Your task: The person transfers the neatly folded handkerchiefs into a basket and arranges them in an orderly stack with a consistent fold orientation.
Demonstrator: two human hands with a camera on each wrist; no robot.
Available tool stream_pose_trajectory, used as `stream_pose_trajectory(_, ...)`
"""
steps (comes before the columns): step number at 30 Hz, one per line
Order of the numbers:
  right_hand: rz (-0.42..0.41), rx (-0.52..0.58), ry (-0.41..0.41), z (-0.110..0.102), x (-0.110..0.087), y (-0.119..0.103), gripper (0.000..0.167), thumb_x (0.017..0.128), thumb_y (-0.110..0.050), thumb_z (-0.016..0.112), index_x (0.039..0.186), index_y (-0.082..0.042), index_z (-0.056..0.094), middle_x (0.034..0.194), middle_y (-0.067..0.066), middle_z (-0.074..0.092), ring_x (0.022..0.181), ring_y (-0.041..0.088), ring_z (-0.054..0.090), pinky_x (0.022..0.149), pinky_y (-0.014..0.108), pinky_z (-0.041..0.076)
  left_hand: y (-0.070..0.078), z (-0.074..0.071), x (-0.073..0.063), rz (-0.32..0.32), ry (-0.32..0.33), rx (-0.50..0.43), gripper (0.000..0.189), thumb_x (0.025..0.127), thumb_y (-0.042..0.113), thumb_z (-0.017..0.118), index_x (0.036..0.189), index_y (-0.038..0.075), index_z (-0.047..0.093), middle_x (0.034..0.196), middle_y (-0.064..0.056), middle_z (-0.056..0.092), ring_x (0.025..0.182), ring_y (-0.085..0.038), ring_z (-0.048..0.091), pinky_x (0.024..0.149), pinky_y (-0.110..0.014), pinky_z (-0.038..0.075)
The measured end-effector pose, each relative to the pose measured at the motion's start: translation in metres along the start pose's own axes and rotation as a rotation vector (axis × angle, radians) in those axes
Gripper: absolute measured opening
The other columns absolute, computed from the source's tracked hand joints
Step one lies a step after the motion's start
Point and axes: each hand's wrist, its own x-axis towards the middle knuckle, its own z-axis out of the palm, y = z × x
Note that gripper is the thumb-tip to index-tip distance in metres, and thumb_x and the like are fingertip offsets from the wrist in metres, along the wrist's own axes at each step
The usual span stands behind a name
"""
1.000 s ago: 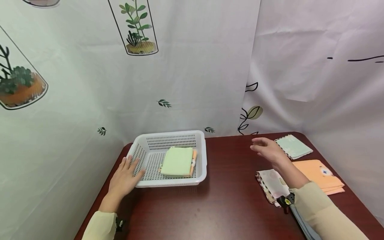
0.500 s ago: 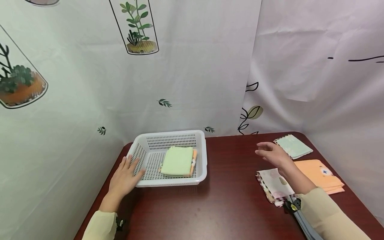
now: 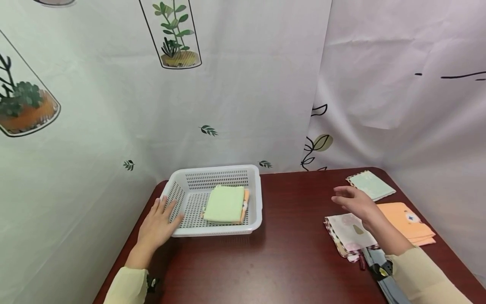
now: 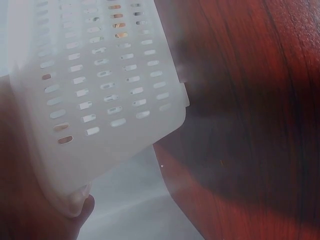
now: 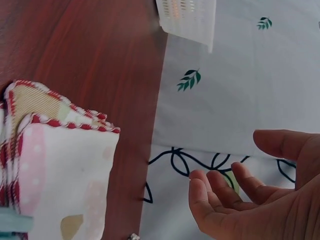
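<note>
My left hand (image 3: pixel 156 226) rests with fingers spread on the left front corner of a white perforated plastic basket (image 3: pixel 212 231). In the left wrist view the basket's slotted side wall (image 4: pixel 107 100) fills the upper left. Inside the basket lies a folded light green towel (image 3: pixel 225 204), with an orange cloth edge (image 3: pixel 246 198) showing beside it. My right hand (image 3: pixel 358 204) hovers with loosely bent fingers over a stack of folded white patterned cloths (image 3: pixel 351 234) with checked edging. In the right wrist view that hand (image 5: pixel 260 195) holds nothing, and the cloth stack (image 5: pixel 70 170) lies to its left.
Right of my right hand lies a folded orange towel (image 3: pixel 406 221), with a pale green cloth (image 3: pixel 372 185) behind it. A grey-blue cloth (image 3: pixel 392 289) lies partly under my right forearm. White printed curtains (image 3: pixel 243 105) surround the dark red table (image 3: pixel 265 270).
My right hand has drifted right and toward me, uncovering more of the white patterned cloth and the grey-blue cloth. My left hand and the basket have stayed in place.
</note>
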Motion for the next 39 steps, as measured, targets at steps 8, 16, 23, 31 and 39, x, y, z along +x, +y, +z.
stream_pose_trajectory(8,0.015,-0.024,-0.01,-0.005,-0.006,0.009,0.06,0.104,-0.027,0.057,0.147,0.011,0.038,0.146,0.037,0.042,0.129,0.051,0.049,0.105,0.058,0.045,0.0,0.0,0.001,-0.001,-0.005,0.001,0.077,0.101,0.054,0.048,0.156,0.001,0.036,0.164,-0.031,0.018,0.152,-0.05,0.01,0.12,-0.065,0.014)
stream_pose_trajectory(16,0.04,-0.039,-0.01,-0.007,-0.011,0.017,0.061,0.104,-0.028,0.057,0.147,0.012,0.038,0.145,0.037,0.043,0.129,0.051,0.05,0.105,0.058,0.045,0.001,-0.002,0.0,-0.001,-0.006,-0.005,0.075,0.101,0.051,0.05,0.156,0.001,0.036,0.163,-0.031,0.017,0.152,-0.05,0.01,0.12,-0.065,0.014)
stream_pose_trajectory(23,0.051,-0.049,-0.01,-0.012,-0.011,0.028,0.062,0.104,-0.026,0.056,0.147,0.014,0.036,0.145,0.038,0.042,0.129,0.05,0.051,0.105,0.057,0.046,0.002,-0.002,-0.001,0.001,-0.005,-0.005,0.074,0.101,0.049,0.052,0.155,0.001,0.036,0.163,-0.031,0.018,0.152,-0.05,0.01,0.12,-0.066,0.015)
stream_pose_trajectory(31,0.094,-0.05,-0.031,-0.02,-0.012,0.04,0.065,0.105,-0.029,0.054,0.149,0.014,0.033,0.148,0.04,0.037,0.133,0.054,0.044,0.106,0.061,0.043,0.001,-0.001,-0.001,0.003,-0.006,-0.006,0.075,0.101,0.052,0.049,0.156,0.002,0.036,0.163,-0.031,0.018,0.152,-0.05,0.011,0.12,-0.066,0.015)
stream_pose_trajectory(39,0.136,-0.044,-0.057,-0.028,-0.013,0.05,0.07,0.106,-0.033,0.051,0.151,0.015,0.026,0.149,0.042,0.032,0.135,0.057,0.038,0.109,0.063,0.039,0.002,-0.002,-0.001,-0.003,-0.006,-0.01,0.076,0.101,0.053,0.049,0.156,0.002,0.036,0.163,-0.031,0.018,0.152,-0.051,0.011,0.119,-0.067,0.016)
